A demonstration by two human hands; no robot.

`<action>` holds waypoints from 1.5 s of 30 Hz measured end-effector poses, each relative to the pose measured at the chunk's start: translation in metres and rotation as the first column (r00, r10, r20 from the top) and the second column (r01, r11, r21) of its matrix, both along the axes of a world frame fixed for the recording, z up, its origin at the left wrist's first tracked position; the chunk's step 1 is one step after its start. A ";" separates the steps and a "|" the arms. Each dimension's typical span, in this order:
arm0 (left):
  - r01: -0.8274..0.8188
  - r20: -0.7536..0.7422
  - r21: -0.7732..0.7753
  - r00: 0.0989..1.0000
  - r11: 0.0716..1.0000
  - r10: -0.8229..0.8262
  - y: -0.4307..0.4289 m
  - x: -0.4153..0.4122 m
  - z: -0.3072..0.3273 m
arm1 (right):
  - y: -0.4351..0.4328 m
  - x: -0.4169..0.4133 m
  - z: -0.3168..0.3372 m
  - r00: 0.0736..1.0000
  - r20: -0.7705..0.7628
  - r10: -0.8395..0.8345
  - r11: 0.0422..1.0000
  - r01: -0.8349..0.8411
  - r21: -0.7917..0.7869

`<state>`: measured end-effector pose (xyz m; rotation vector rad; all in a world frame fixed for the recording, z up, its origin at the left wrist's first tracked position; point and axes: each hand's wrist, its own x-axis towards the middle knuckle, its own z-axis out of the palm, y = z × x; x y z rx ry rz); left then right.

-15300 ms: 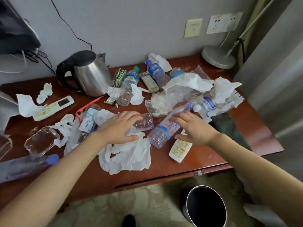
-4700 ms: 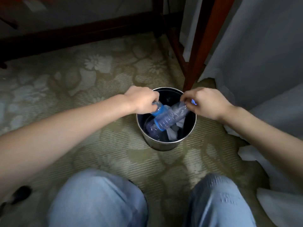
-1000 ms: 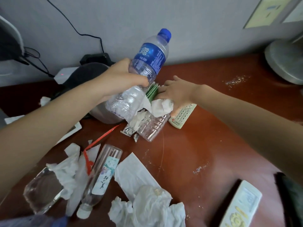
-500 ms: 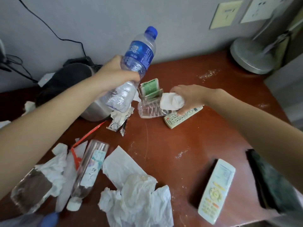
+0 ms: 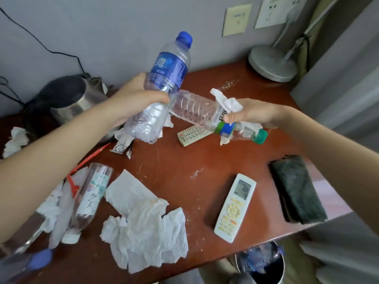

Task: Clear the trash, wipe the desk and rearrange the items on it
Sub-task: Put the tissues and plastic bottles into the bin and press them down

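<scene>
Head view: the left grip [image 5: 137, 97] is curled round the lower body of a blue-labelled water bottle [image 5: 168, 78], held cap-up and tilted above the tabletop [image 5: 184, 160]. The right grip [image 5: 252, 113] pinches a green-capped bottle [image 5: 196, 109] near its neck together with a crumpled tissue [image 5: 227, 101]. This bottle lies almost level, its base touching the bottle in the left grip.

Directly below the right grip's bottle lies a TV remote [image 5: 190, 134]. Nearer the viewer than both grips there is a bare stretch of tabletop. It is bounded on the left-grip side by a tissue pile [image 5: 147, 228] and a clear bottle with a printed label [image 5: 90, 193], and on the right-grip side by an air-conditioner remote [image 5: 235, 206]. A dark flat object [image 5: 297, 187] lies along the tabletop's right edge, under the right forearm. A kettle [image 5: 69, 99] stands behind the left grip, and a lamp base [image 5: 272, 64] sits at the far corner beyond the right grip. A trash bin [image 5: 281, 269] stands on the floor just past the front edge.
</scene>
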<state>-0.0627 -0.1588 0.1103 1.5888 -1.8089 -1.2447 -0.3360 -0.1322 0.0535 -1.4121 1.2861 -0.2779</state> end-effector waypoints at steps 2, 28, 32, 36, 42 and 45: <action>-0.011 -0.001 -0.026 1.000 1.000 0.011 0.026 -0.018 0.003 | 0.025 -0.019 -0.003 0.994 0.080 -0.079 0.997 0.077 0.028; 0.382 -0.187 0.233 0.920 0.894 -0.345 0.358 -0.108 -0.100 | 0.406 -0.161 -0.084 0.917 0.263 -0.299 0.951 0.265 0.158; 0.433 -0.217 0.293 0.899 0.853 -0.381 0.392 -0.096 -0.157 | 0.434 -0.160 -0.127 0.936 0.228 -0.267 0.959 0.235 0.157; 0.454 -0.241 0.316 0.888 0.833 -0.392 0.414 -0.100 -0.231 | 0.450 -0.166 -0.191 0.965 0.137 -0.224 0.967 0.202 0.154; 0.436 -0.240 0.321 0.896 0.841 -0.373 0.435 -0.122 -0.370 | 0.465 -0.195 -0.319 0.989 0.022 -0.147 0.988 0.145 0.060; 0.373 -0.228 0.301 0.922 0.878 -0.314 0.438 -0.137 -0.436 | 0.471 -0.210 -0.388 0.993 0.008 -0.115 0.993 0.115 0.019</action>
